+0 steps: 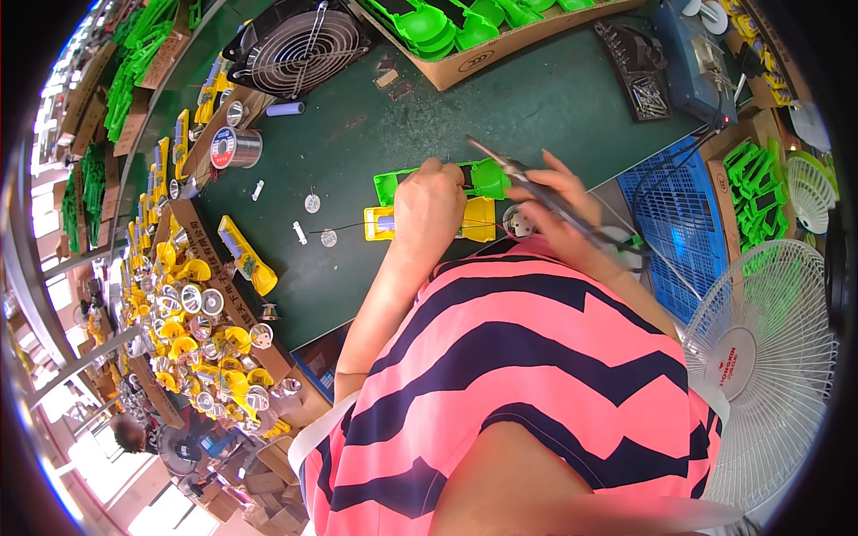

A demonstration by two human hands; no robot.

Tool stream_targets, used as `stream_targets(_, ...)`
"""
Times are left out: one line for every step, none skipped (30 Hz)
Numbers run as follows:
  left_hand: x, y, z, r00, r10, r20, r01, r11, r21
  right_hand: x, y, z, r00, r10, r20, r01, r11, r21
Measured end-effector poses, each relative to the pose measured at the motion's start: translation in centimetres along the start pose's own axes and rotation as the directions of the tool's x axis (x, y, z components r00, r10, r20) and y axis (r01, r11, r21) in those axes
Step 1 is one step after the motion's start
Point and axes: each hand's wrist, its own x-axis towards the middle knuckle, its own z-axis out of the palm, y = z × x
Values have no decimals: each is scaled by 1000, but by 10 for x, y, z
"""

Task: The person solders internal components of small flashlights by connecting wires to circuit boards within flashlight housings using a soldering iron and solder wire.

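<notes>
My right hand (565, 207) is closed around a soldering iron (545, 192) with a dark handle, its tip pointing up and to the left. My left hand (431, 204) is bent over a green plastic housing (490, 179), fingers pinched together at its inner edge; what they hold is hidden. Under that wrist lies a yellow plastic housing (478, 221) with a pale purple cell, partly covered by the hand. A thin dark wire runs left from it. A round silvery part (517, 221) sits at the table edge, near my right hand.
Left stand a solder wire spool (236, 148), another yellow housing (248, 256) and a box of yellow lamp parts (206, 335). A black fan (299, 49) and a carton of green parts (474, 62) lie at the back. A blue station (697, 67), screw tray (639, 76) and white fan (760, 357) are right.
</notes>
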Motion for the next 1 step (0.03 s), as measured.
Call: stream_targets(-1,0,0,1000,-2,0,2,1000,4,3,-5,4,988,55,141,-42,994,-98)
